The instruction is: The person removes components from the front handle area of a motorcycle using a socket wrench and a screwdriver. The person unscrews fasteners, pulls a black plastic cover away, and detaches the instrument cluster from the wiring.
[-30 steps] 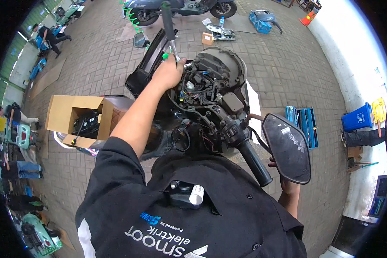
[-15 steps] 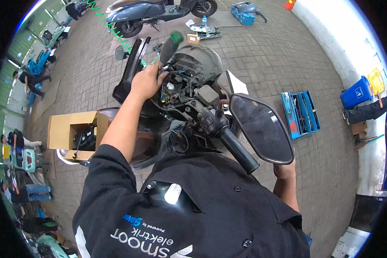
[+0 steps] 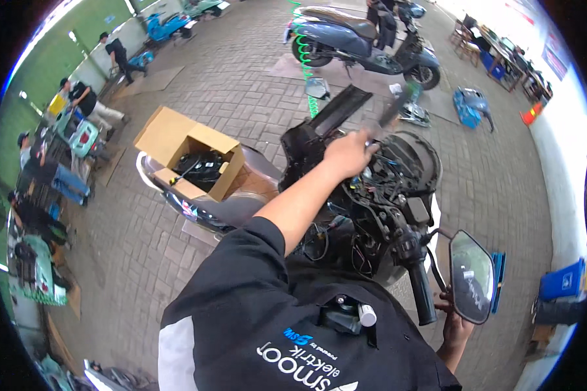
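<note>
In front of me stands a scooter [image 3: 414, 153] with its front opened, wiring and dark inner parts bare. My left hand [image 3: 347, 155] is closed over that opening, around the lower end of a long dark tool with a green end [image 3: 392, 112]. The tool is smeared by motion, so its exact kind does not show. My right hand [image 3: 460, 327] is low on the right, beside and partly behind the scooter's right mirror [image 3: 471, 277]. Some of its fingers show near the mirror's lower edge; their grip is hidden. The right handlebar grip [image 3: 422, 296] is close by.
An open cardboard box [image 3: 225, 176] with black parts sits on the scooter's seat. A blue toolbox [image 3: 499, 280] is partly hidden behind the mirror. Farther off are a grey-blue scooter [image 3: 352, 42], a green coiled hose [image 3: 304, 55], an orange cone [image 3: 531, 114] and several people at left.
My view has swung left, so the scooter and box appear farther right. The tool in my left hand is more blurred and leans more to the right. More of my right hand's fingers show.
</note>
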Demonstrator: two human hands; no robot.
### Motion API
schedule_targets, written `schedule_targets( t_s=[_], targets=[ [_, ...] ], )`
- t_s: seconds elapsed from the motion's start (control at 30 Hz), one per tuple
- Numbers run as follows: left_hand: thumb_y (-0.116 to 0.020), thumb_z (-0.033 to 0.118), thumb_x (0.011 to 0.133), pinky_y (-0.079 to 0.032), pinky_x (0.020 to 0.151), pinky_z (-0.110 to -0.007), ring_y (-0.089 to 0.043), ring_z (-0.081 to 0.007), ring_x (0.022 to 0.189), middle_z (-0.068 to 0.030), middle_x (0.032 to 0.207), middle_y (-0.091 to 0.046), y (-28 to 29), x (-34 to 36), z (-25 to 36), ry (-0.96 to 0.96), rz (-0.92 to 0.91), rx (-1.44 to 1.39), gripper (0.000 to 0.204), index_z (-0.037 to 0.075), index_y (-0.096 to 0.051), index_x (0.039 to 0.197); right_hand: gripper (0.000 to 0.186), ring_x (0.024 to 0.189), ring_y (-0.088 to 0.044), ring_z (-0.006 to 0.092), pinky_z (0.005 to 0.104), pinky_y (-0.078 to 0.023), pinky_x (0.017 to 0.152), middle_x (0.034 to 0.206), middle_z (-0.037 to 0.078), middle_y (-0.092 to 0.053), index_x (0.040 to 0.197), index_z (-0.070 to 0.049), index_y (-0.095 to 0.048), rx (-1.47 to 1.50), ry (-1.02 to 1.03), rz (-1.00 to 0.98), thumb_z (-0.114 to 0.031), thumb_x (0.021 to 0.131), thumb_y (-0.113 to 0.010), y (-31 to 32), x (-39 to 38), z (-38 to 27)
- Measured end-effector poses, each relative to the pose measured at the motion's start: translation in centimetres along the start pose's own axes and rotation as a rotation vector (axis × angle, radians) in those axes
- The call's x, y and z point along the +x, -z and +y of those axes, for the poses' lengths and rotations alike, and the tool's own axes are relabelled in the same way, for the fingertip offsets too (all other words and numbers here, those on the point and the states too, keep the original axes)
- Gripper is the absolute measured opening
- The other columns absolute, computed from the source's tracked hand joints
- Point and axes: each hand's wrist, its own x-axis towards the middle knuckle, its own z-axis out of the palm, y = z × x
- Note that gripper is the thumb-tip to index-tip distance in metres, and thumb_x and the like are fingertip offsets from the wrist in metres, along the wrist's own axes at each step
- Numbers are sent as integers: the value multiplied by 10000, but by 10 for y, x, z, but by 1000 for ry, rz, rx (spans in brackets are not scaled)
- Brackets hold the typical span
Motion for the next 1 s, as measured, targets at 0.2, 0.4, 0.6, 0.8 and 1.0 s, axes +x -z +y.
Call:
schedule_targets(
  t_s=[0.2, 0.4, 0.6, 0.8, 1.0],
  targets=[
    [-547, 420, 949, -543, 732, -498, -673, -406, 829, -245, 1017, -648, -10, 2, -10, -179, 93, 151, 451, 42, -548, 1193, 781, 1052, -663, 304, 377, -622, 709, 1270, 222, -599, 1445, 18, -379, 22, -37, -25, -391, 872, -716, 2, 12, -8],
    [-505, 429, 964, -509, 830, -530, -648, -450, 929, -268, 976, -676, -1, 20, -15, 169, -10, -136, 492, -19, -532, 1164, 882, 1048, -662, 292, 348, -617, 695, 1240, 214, -611, 1480, -11, -316, 35, -35, 21, -442, 837, -739, 11, 9, 1],
    [-600, 382, 915, -529, 758, -486, -665, -394, 855, -203, 1003, -622, -1, -4, -21, -233, 93, 39, 358, 136, -592, 1174, 745, 967, -653, 189, 284, -590, 622, 1210, 149, -626, 1424, -49, -411, -140, -113, 155, -465, 870, -687, 12, 8, 1],
    [-630, 389, 894, -542, 722, -482, -673, -376, 834, -179, 1002, -601, 1, -3, -18, -323, 36, 106, 369, 116, -607, 1143, 636, 905, -645, 174, 295, -566, 620, 1125, 118, -642, 1358, -54, -474, -142, -139, 247, -439, 891, -668, 16, 11, 1],
    [-556, 448, 937, -516, 841, -519, -654, -415, 988, -235, 1018, -684, 14, 23, -19, -75, -160, -106, 450, 60, -581, 1164, 548, 854, -639, 176, 319, -544, 633, 1033, 98, -656, 1298, -55, -527, -125, -79, 294, -409, 902, -664, -6, 12, -8]
  ],
)
